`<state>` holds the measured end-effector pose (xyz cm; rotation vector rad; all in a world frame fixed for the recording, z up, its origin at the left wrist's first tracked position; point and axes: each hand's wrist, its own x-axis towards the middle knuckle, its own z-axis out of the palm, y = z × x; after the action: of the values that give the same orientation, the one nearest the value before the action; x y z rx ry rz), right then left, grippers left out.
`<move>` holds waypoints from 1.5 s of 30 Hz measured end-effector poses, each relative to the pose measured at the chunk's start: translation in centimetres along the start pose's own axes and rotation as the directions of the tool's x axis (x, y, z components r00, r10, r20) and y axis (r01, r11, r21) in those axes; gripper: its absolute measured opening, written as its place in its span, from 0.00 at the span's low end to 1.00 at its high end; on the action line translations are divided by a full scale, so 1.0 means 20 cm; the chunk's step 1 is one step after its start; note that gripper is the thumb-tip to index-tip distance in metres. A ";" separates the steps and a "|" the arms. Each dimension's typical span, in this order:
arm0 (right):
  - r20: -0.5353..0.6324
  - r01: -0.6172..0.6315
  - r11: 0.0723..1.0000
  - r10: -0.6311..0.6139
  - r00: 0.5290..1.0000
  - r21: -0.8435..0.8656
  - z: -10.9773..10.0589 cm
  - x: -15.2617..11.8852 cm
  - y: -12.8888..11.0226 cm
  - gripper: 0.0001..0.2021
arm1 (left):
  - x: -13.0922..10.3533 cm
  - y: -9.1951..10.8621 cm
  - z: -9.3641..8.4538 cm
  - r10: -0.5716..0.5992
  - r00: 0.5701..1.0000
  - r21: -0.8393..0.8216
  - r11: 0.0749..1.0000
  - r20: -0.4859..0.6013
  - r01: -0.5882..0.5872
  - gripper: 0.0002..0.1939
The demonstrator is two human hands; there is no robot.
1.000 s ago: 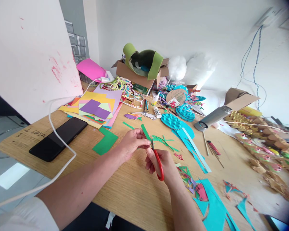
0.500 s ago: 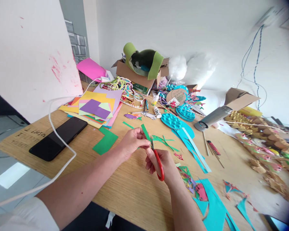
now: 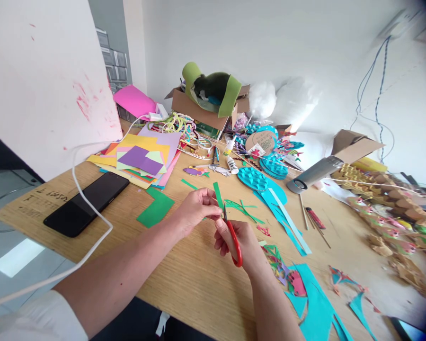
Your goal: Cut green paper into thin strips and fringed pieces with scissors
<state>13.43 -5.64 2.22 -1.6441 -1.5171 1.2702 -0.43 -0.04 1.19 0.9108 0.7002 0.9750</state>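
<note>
Between the thumb and fingers of my left hand (image 3: 200,210) is a narrow green paper strip (image 3: 217,193), its upper end sticking up. My right hand (image 3: 239,244) is closed round the red handles of a pair of scissors (image 3: 236,246). The scissor blades point up and meet the strip close to my left fingertips. Just behind my hands lie thin green paper scraps (image 3: 243,208) on the wooden table (image 3: 188,279). A larger angular piece of green paper (image 3: 156,208) rests left of my left hand.
Stacked colored paper (image 3: 142,158) and a black phone (image 3: 87,203) with a white cable across it are at the left. Turquoise paper (image 3: 314,298) lies at the right, a silver flask (image 3: 315,174) farther back. Behind stands a cardboard box (image 3: 199,112).
The green strip has turned more upright in my left hand, its top end shifting slightly to the right. Both hands stay in nearly the same place.
</note>
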 end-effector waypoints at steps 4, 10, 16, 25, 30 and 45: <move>0.007 0.008 1.000 -0.008 1.000 0.007 0.00 0.00 0.00 0.27 | 0.00 0.01 0.00 -0.015 1.000 0.017 1.000 -0.001 0.015 0.14; 0.012 -0.023 1.000 0.023 1.000 0.003 0.00 0.00 0.00 0.27 | 0.00 0.02 0.00 -0.028 1.000 0.009 1.000 -0.014 0.028 0.15; 0.010 -0.026 1.000 0.026 1.000 0.007 0.00 0.00 0.01 0.27 | 0.00 0.02 0.00 -0.030 0.999 -0.029 0.999 -0.028 0.029 0.18; 0.017 -0.018 1.000 0.018 1.000 0.011 0.00 0.00 0.01 0.26 | 0.00 0.02 0.00 -0.042 0.999 -0.009 0.999 -0.022 0.042 0.18; 0.001 -0.037 0.999 0.037 0.999 0.023 0.00 0.00 0.00 0.26 | 0.00 0.01 0.00 -0.048 0.999 -0.002 0.999 0.004 0.048 0.20; 0.027 -0.023 1.000 0.023 0.999 -0.004 0.00 0.01 0.02 0.26 | 0.00 0.02 -0.01 -0.054 0.998 -0.018 0.998 -0.017 0.053 0.19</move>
<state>13.62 -5.52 1.84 -1.6576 -1.5216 1.3071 -0.72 0.13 1.40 0.8654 0.7264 0.9412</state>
